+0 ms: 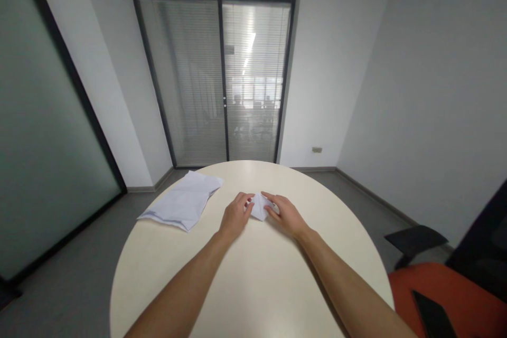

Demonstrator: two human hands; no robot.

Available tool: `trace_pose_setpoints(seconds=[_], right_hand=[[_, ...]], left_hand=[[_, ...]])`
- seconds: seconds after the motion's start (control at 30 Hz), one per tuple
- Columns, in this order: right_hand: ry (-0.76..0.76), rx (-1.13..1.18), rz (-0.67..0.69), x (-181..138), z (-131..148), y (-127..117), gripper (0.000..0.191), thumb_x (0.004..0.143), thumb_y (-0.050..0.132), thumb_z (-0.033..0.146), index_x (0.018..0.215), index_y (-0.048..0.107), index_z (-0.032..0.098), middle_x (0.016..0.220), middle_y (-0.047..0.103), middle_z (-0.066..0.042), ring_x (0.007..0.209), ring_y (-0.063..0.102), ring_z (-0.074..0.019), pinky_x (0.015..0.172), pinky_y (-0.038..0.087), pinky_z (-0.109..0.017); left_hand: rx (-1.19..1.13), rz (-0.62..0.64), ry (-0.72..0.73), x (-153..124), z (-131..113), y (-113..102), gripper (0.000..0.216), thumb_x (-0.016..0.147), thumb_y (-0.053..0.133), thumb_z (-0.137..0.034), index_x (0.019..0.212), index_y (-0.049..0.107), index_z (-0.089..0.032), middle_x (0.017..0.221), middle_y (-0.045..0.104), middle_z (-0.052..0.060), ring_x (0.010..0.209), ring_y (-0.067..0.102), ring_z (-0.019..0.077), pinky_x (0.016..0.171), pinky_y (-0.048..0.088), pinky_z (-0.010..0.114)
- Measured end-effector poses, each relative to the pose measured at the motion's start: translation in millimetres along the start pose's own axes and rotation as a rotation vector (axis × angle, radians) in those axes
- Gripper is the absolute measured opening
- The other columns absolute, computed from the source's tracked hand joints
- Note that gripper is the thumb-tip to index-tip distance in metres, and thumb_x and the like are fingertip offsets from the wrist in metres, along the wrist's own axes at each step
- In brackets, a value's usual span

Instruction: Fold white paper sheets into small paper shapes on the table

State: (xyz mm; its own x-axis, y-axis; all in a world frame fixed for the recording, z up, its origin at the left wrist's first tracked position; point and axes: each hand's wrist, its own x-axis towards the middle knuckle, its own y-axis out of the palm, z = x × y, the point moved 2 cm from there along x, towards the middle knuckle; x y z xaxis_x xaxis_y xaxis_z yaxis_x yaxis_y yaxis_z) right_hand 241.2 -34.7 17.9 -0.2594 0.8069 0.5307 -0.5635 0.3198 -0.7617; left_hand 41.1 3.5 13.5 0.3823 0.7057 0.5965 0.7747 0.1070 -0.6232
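Observation:
A small folded piece of white paper point(259, 207) lies on the round cream table point(253, 285), out past its middle. My left hand point(235, 216) rests at the paper's left edge with its fingers curled and pinching the paper. My right hand point(285, 214) lies on the paper's right side, fingers pressed down on it and partly covering it. Both forearms stretch across the tabletop.
A loose stack of white paper sheets point(184, 200) lies at the table's far left. An orange chair seat point(447, 296) with a dark phone point(431, 314) on it and a black armrest point(415, 237) stand at the right. Glass doors with blinds point(222, 79) are beyond.

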Motion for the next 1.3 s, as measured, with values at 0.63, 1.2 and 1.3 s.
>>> trace_pose_setpoints(seconds=[0.63, 1.2, 1.3], right_hand=[[-0.06, 0.019, -0.058, 2.3, 10.2, -5.3, 0.035, 0.102, 0.045, 0.033, 0.133, 0.059, 0.027, 0.112, 0.071, -0.007, 0.101, 0.065, -0.0226, 0.091, 0.052, -0.039], [-0.052, 0.013, -0.107, 2.0, 1.0, -1.7, 0.026, 0.101, 0.046, 0.032, 0.122, 0.06, 0.025, 0.108, 0.071, -0.006, 0.097, 0.066, -0.0208, 0.089, 0.051, -0.036], [-0.022, 0.026, -0.103, 1.8, -1.1, -2.0, 0.023, 0.101, 0.046, 0.033, 0.117, 0.06, 0.024, 0.101, 0.071, -0.005, 0.092, 0.065, -0.0203, 0.087, 0.05, -0.035]], left_hand=[[0.025, -0.015, 0.09, -0.4, -8.5, -1.8, 0.018, 0.1, 0.049, -0.026, 0.108, 0.064, -0.022, 0.099, 0.07, 0.002, 0.091, 0.065, 0.0167, 0.087, 0.049, 0.03], [0.029, -0.029, 0.066, -1.0, -5.9, 0.0, 0.016, 0.1, 0.048, -0.027, 0.103, 0.063, -0.023, 0.096, 0.069, 0.001, 0.091, 0.065, 0.017, 0.084, 0.048, 0.029], [0.025, -0.037, 0.048, -0.7, -4.9, -0.1, 0.016, 0.1, 0.048, -0.027, 0.103, 0.063, -0.023, 0.097, 0.069, 0.001, 0.091, 0.065, 0.0167, 0.084, 0.048, 0.028]])
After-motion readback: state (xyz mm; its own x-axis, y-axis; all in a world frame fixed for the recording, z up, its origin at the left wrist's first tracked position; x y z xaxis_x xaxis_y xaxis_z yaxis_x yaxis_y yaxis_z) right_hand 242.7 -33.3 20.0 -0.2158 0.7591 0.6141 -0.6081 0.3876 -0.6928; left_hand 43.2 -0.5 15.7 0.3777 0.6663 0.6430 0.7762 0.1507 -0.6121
